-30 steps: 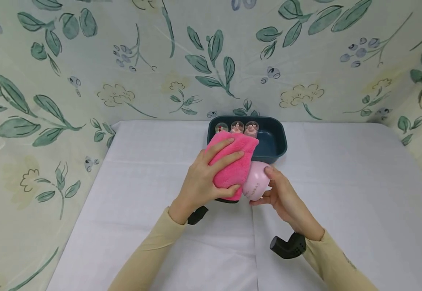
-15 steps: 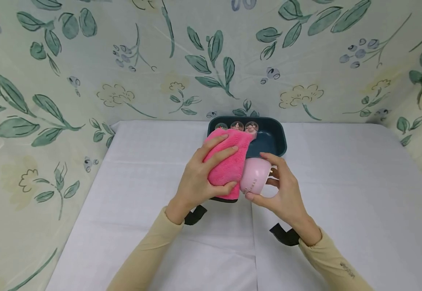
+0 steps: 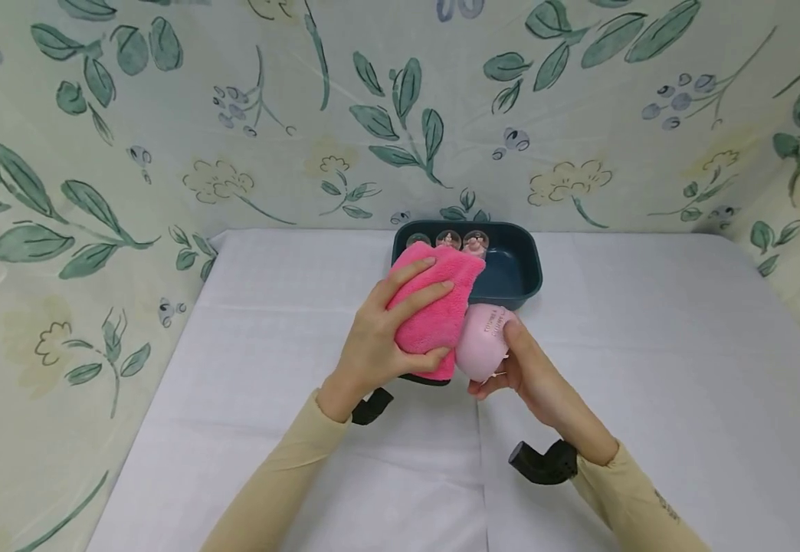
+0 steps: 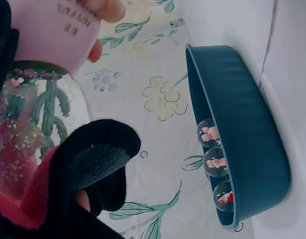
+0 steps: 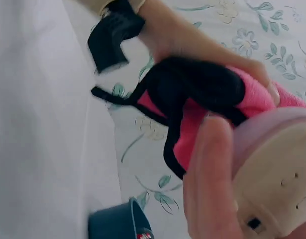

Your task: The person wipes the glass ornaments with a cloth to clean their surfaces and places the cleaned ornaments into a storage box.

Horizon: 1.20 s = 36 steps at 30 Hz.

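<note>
A snow globe with a pink base [image 3: 480, 345] is held up over the table, tilted on its side. My right hand [image 3: 545, 387] grips the base between thumb and fingers. My left hand [image 3: 375, 333] holds a bright pink cloth [image 3: 434, 307] with black trim around the glass, which the cloth hides in the head view. Up close in the left wrist view, the snow globe [image 4: 51, 107] shows a green cactus and glitter inside. The right wrist view shows the base's cream underside [image 5: 277, 174], with a small dark square in it.
Behind the hands stands a dark blue rectangular tray [image 3: 520, 295]. Three small snow globes [image 3: 474, 243] line its left and back part, partly covered by the cloth in the head view. A white cloth [image 3: 648, 368] covers the table, and a floral curtain [image 3: 469, 115] hangs behind.
My right hand rolled back and forth with the pink base, so its lettering now sits higher. The left hand and cloth stayed nearly in place.
</note>
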### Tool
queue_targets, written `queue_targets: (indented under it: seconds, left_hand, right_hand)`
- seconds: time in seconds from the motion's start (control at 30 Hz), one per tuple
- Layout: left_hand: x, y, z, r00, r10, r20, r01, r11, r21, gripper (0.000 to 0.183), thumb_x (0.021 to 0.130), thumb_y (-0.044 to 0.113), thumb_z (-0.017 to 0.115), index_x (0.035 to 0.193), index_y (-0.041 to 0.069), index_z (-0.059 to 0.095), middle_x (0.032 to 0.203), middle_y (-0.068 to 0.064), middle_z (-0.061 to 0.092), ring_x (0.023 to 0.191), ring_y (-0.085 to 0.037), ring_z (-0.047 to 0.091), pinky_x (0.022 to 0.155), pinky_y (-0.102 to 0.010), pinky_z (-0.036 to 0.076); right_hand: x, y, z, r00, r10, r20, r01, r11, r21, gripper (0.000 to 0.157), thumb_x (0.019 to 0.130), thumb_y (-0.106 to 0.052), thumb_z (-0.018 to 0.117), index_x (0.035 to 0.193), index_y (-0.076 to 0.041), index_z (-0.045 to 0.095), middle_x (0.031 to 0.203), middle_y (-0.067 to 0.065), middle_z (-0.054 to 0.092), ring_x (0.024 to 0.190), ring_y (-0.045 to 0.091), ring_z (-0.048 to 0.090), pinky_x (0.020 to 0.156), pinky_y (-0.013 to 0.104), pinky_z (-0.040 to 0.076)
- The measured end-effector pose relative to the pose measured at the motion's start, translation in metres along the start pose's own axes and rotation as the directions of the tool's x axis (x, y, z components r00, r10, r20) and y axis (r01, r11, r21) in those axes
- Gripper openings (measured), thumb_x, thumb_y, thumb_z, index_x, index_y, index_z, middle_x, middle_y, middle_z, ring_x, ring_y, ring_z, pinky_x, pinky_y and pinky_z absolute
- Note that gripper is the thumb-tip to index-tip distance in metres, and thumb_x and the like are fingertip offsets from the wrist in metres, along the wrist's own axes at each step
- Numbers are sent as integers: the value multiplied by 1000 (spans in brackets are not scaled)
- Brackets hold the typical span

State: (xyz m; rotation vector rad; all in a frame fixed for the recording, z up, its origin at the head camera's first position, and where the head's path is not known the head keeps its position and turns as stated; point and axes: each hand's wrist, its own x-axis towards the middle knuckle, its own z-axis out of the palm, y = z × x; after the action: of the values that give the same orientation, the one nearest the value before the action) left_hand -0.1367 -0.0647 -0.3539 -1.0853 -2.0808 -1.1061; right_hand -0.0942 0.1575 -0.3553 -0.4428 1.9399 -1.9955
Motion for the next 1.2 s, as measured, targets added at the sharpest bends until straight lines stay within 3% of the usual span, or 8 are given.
queue_targets:
  seconds: [0.17, 0.27, 0.4, 0.6, 0.7, 0.8, 0.93, 1.2]
  left_hand:
    - [0, -1, -3, 1000, -20, -13, 19, 997, -74, 68, 67, 21, 83, 128, 14, 56, 142, -9, 41, 133, -26, 35, 90, -33, 50]
    - [1, 1, -4, 1000, -14, 16, 15, 999, -47, 68, 68, 23, 83, 129, 14, 56, 142, -8, 41, 132, -25, 36, 89, -33, 51]
    - [4, 4, -8, 994, 20, 106, -25, 998, 53, 66, 71, 31, 81, 130, 17, 57, 144, -8, 39, 132, -24, 36, 92, -33, 48]
    - [7, 9, -13, 969, 82, 233, -116, 984, 134, 61, 73, 38, 80, 128, 19, 61, 143, -8, 40, 132, -23, 35, 98, -36, 43]
    - [5, 9, -14, 963, 93, 253, -127, 985, 120, 60, 73, 38, 80, 127, 20, 62, 143, -8, 40, 133, -23, 35, 100, -36, 42]
    - [3, 9, -13, 968, 85, 236, -110, 990, 91, 60, 72, 35, 80, 127, 18, 62, 143, -7, 41, 132, -23, 35, 99, -34, 43]
    - [1, 6, -12, 977, 61, 203, -67, 997, 23, 62, 69, 31, 82, 126, 16, 61, 142, -8, 41, 131, -24, 37, 96, -32, 45]
    - [4, 5, -12, 981, 39, 189, -35, 999, -25, 65, 68, 29, 83, 127, 16, 59, 142, -7, 40, 132, -24, 35, 90, -31, 49]
  right_hand:
    - [-1, -3, -4, 991, -106, -86, 79, 959, -271, 69, 87, -30, 68, 138, -2, 31, 119, 17, 49, 91, 32, 61, 69, 35, 57]
    - [-1, -3, -4, 964, -209, -164, 136, 918, -373, 59, 82, -12, 69, 134, -4, 40, 124, 13, 49, 92, 29, 60, 72, 28, 55]
    - [-1, -2, -3, 940, -254, -228, 171, 929, -329, 48, 84, -8, 60, 130, -3, 48, 120, 10, 51, 85, 22, 62, 67, 28, 56]
    - [1, -5, -6, 981, 4, -194, -20, 997, -79, 46, 94, -34, 40, 126, -1, 45, 108, 11, 53, 83, 21, 60, 60, 33, 55]
    - [1, -4, -8, 985, 166, -52, -159, 980, 118, 53, 97, -49, 28, 128, -6, 36, 104, 13, 54, 73, 22, 62, 62, 35, 54]
    - [1, -3, -11, 977, 203, 57, -210, 967, 146, 60, 97, -56, 21, 131, -7, 30, 103, 14, 55, 69, 23, 63, 66, 37, 54]
    - [-1, -4, -15, 992, 99, 82, -94, 994, -60, 69, 98, -56, 28, 137, 1, 29, 114, 18, 51, 87, 28, 63, 70, 43, 55]
    - [-5, -13, -12, 996, -47, -72, 20, 940, -339, 62, 83, -19, 70, 134, -5, 38, 129, 16, 43, 106, 35, 51, 73, 33, 55]
